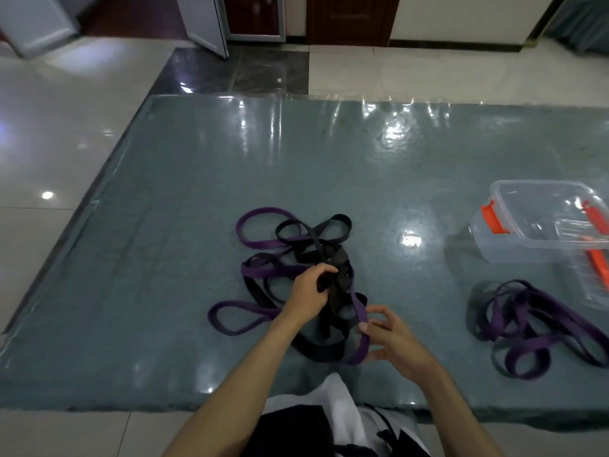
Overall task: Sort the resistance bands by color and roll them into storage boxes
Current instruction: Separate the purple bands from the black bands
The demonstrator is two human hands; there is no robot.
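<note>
Here, two hands (309, 291) (392, 338), two band piles (296, 258) (534, 328)

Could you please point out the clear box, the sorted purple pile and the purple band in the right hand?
Clear box (494, 240): head view, on its near-left wall.
Purple pile (540, 319): head view, on crossed loops at its middle.
Purple band (360, 310): head view, on the strap just above the right hand (393, 338).

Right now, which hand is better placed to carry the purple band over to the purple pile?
Probably the right hand: its fingers already pinch the purple band, and the purple pile lies on its side. The left hand grips black bands.
</note>
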